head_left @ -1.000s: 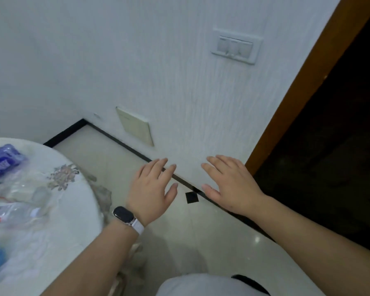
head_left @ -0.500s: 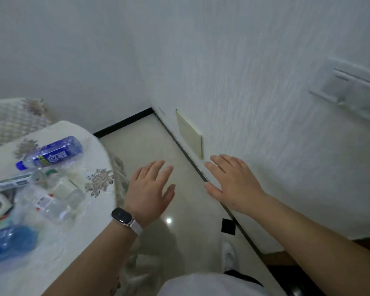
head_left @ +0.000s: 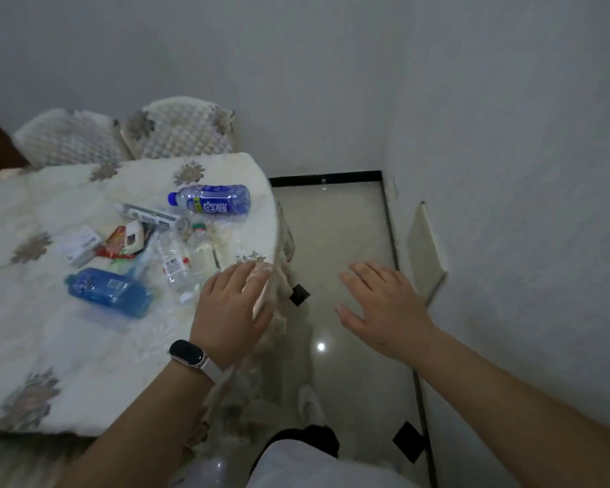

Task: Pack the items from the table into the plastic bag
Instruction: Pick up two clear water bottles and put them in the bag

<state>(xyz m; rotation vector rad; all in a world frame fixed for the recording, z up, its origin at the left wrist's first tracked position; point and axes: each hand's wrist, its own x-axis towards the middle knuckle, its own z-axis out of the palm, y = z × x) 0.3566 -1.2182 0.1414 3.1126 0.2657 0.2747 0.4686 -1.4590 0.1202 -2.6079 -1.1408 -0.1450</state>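
Note:
On the cloth-covered round table (head_left: 67,346) lie a blue-labelled bottle (head_left: 212,200), two clear bottles (head_left: 177,265), a blue pouch (head_left: 108,290), a white box (head_left: 81,245), a red packet (head_left: 115,243) and a long tube (head_left: 148,214). Crinkled clear plastic (head_left: 226,241), probably the bag, lies near the clear bottles. My left hand (head_left: 231,311), with a watch on the wrist, hovers open over the table's right edge. My right hand (head_left: 384,308) is open over the floor, holding nothing.
Two quilted chair backs (head_left: 127,135) stand behind the table. A white wall (head_left: 507,170) with a cream plate (head_left: 425,251) runs close on the right. Glossy floor (head_left: 331,234) lies between table and wall, with black squares on it. My shoe shows below.
The view has swung left from the wall and door frame to the table. More items are now in sight, and my left hand now sits over the table's edge.

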